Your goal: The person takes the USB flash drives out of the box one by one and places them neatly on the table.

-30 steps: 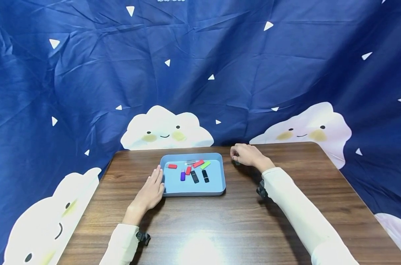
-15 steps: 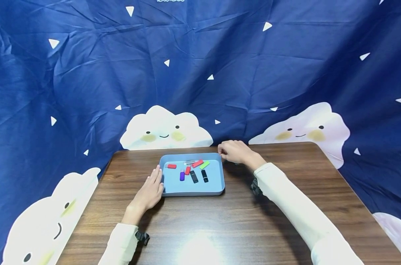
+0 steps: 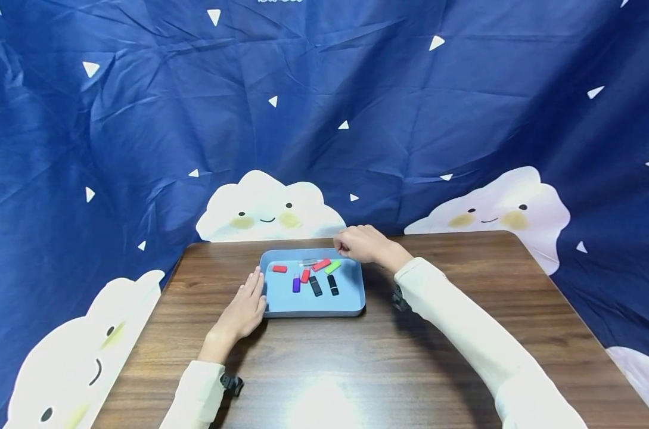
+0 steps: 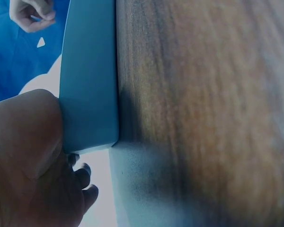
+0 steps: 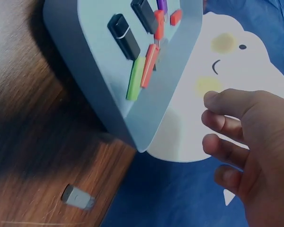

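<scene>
Along the left wall of a light blue tray [image 3: 313, 313] lies my left hand [image 3: 242, 304], fingers straight and touching it. My right hand [image 3: 363, 243] hovers above the tray's far right corner, fingers loosely curled with nothing visible between them. Inside the tray lie several USB sticks: a purple one [image 3: 296, 284], a green one [image 3: 332, 267], black ones [image 3: 315, 286], red ones [image 3: 279, 269] and a clear or silvery piece [image 3: 307, 262]. A small silver USB stick [image 5: 79, 196] lies on the table beyond the tray in the right wrist view; the right arm hides it in the head view.
The brown wooden table [image 3: 313, 357] extends in front of and to both sides of the tray. Its far edge lies just behind the tray. A blue cloth [image 3: 324, 119] with white clouds and triangles hangs behind.
My right hand has moved left, from beside the silver USB stick on the table to above the tray's far right corner. My left hand and the sticks in the tray stay put.
</scene>
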The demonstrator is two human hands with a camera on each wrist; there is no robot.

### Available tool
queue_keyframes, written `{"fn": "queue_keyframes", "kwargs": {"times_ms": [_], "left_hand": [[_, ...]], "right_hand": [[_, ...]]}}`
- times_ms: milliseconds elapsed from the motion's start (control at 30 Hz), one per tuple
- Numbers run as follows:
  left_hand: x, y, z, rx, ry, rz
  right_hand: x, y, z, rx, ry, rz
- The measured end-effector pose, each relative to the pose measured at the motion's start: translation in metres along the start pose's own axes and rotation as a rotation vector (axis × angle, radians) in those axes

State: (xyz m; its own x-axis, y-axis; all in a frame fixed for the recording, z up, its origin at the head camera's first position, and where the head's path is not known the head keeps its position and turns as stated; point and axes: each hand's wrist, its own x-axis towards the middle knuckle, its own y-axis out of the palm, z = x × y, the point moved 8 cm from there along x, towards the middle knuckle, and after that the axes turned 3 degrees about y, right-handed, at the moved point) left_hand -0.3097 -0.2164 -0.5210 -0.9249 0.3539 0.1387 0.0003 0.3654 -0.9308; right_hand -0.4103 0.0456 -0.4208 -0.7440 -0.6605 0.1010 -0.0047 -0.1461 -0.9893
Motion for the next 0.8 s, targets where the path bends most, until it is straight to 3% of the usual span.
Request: {"fn": "queue_keyframes", "kwargs": {"times_ms": [800], "left_hand": [[0.002,0.002,0.002,0.026,-0.025,0.026]], "right_hand": [[0.045,0.021,0.051,-0.064,-0.087,0.065]]}}
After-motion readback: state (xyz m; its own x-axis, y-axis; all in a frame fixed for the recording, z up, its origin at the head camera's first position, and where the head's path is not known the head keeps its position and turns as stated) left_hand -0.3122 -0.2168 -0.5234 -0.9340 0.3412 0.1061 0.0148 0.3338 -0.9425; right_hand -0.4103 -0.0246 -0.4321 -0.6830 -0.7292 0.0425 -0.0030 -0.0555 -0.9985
